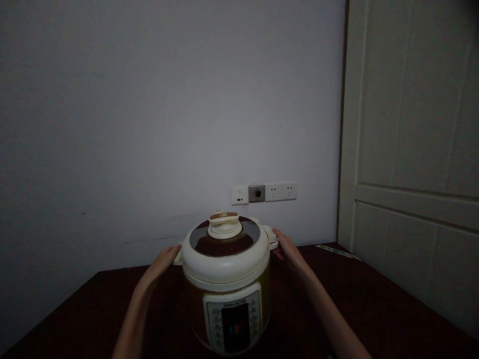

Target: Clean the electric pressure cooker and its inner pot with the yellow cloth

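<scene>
An electric pressure cooker (224, 271) with a white rim, a dark lid top and a cream lid knob (224, 224) is in the lower middle of the head view. Its front control panel (235, 319) faces me, with buttons either side of a dark display. My left hand (167, 259) is closed around the side handle on the left. On the other side, my right hand (284, 247) grips the right handle (272, 238), thumb on top. Most of the fingers of both hands are hidden behind the handles. The lid is on the cooker.
Beneath the cooker is a dark reddish-brown table (307, 309). A pale wall (168, 124) rises behind it, carrying a row of sockets (280, 192) and a grey plate (256, 193). A thin patterned strip (337, 251) lies at the back right, near a panelled door (411, 149).
</scene>
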Tool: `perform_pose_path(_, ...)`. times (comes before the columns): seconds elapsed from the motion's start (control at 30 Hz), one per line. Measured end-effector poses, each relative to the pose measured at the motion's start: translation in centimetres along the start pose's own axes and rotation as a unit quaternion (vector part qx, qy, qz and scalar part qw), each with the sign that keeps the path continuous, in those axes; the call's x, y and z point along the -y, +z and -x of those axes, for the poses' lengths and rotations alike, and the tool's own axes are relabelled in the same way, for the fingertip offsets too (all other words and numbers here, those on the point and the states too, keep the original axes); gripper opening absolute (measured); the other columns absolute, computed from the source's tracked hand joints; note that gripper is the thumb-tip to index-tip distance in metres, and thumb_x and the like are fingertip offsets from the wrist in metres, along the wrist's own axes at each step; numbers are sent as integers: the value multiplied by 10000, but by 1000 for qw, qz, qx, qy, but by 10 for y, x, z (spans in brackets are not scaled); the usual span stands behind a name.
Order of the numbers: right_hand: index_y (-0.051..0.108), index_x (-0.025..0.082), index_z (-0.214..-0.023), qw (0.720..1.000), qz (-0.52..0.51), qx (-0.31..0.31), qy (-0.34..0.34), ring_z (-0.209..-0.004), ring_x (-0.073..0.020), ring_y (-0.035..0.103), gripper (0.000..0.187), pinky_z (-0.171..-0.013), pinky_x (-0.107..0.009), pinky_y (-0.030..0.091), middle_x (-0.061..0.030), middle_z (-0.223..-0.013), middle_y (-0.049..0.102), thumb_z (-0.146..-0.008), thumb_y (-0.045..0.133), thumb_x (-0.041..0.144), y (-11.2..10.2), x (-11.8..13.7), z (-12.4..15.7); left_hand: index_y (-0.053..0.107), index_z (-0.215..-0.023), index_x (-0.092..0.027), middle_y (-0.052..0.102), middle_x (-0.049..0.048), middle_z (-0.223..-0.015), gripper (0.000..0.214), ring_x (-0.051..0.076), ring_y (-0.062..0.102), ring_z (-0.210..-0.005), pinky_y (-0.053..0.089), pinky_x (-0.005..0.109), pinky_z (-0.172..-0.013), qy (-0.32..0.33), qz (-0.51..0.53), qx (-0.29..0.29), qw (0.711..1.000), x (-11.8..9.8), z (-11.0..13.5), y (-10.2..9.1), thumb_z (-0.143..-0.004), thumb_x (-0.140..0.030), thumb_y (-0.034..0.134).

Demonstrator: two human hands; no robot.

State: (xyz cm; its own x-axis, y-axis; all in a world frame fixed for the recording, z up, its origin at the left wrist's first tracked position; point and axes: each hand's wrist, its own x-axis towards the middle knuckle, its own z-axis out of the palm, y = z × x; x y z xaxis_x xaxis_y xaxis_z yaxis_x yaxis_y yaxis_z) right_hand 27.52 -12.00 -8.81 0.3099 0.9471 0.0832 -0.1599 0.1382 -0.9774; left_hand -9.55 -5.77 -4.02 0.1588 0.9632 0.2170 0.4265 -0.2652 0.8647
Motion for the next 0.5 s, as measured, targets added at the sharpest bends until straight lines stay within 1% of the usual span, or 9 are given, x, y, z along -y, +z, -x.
perform_pose_path(0.1, 505, 168, -668, 1000, -20, 19, 4, -258, -54, 347, 379, -272, -144, 206, 50, -355, 454, -884, 383, 454, 0, 1, 3, 671, -654, -167, 701, 39, -684, 422, 237, 624, -709, 476, 339, -730, -11, 9, 4, 1000, 4, -1, 1, -637, -561, 522)
perform_pose_path(0.2, 485, 176, -647, 998, -49, 44, 15, -251, -47, 314, 381, -273, -144, 195, 59, -339, 422, -872, 389, 469, 0, 0, 4, 667, -644, -171, 684, 26, -642, 417, 225, 615, -692, 470, 320, -704, -13, 16, 21, 1000, 1, 0, 2, -649, -558, 512)
perform_pose_path(0.27, 477, 178, -642, 996, -65, 50, 16, -252, -42, 307, 374, -276, -139, 193, 62, -338, 414, -865, 390, 465, 1, -1, 3, 660, -626, -177, 675, 24, -627, 418, 225, 608, -687, 465, 313, -672, -21, 7, 13, 1000, -2, 2, 2, -643, -564, 503)
perform_pose_path(0.37, 476, 178, -634, 996, -74, 44, 9, -244, -36, 298, 373, -271, -137, 176, 61, -333, 415, -844, 404, 477, 2, -3, 0, 635, -586, -175, 653, 25, -600, 422, 207, 578, -628, 438, 295, -604, -28, 6, -4, 1000, -6, 4, 3, -615, -578, 513)
perform_pose_path(0.5, 458, 186, -601, 996, -79, 50, -3, -223, -35, 265, 384, -256, -144, 147, 60, -314, 402, -812, 413, 503, 3, -6, -3, 586, -539, -160, 552, -2, -484, 461, 143, 451, -471, 330, 258, -486, -43, 11, -22, 999, -8, 5, 5, -556, -618, 537)
